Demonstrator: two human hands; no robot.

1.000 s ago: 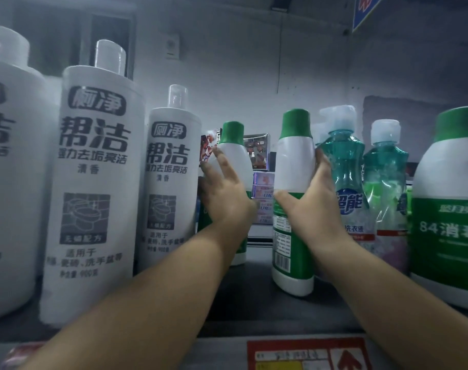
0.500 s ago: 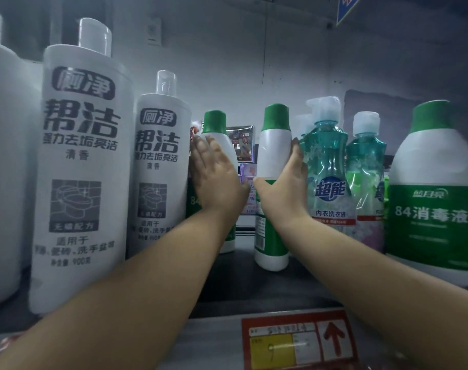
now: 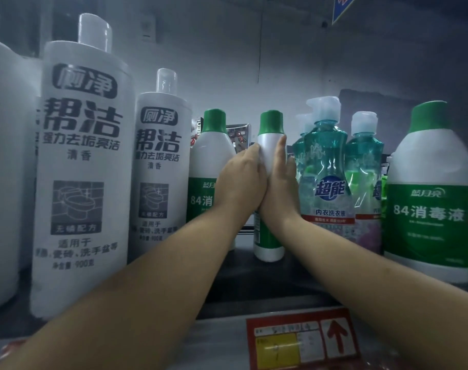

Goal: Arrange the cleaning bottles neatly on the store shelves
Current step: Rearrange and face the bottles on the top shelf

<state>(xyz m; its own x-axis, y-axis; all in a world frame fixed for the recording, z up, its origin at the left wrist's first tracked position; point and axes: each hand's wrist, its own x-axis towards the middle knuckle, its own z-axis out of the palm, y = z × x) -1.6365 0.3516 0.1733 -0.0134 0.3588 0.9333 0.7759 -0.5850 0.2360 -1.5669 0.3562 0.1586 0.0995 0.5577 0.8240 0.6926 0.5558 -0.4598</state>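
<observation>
A: What do the fingers (image 3: 282, 145) do here?

B: Both hands clasp one thing. The left hand (image 3: 242, 180) and right hand (image 3: 280, 188) meet heel to heel, their fingers wrapped round the shoulder of the slim green-capped bottle (image 3: 270, 145), clamped on its white upper body from either side.

A: Where does that bottle stand?

B: Upright on the dark shelf (image 3: 254, 279), between a second green-capped bottle (image 3: 211, 161) to its left and the teal pump bottle (image 3: 324, 166) just beside it on the right. Whether its base rests fully on the shelf cannot be told.

A: How is it likely to handle?

B: Judged from shape and sheen: smooth, opaque moulded plastic, round in section, narrow, probably full and moderately heavy for its width. The glossy wall may slip, so a hold at the shoulder or mid-body, below the ribless conical cap, seems soundest. Being tall and slender, it could tip if pushed high.

A: And the neighbours?

B: The teal bottles are translucent, waisted, with white caps and printed sleeves. The tall white cylinders (image 3: 80, 169) at left are matt, straight-sided, clear-capped. A broad green-labelled jug (image 3: 427, 198) stands at right. A red and yellow price tag (image 3: 302, 343) fronts the shelf edge.
</observation>
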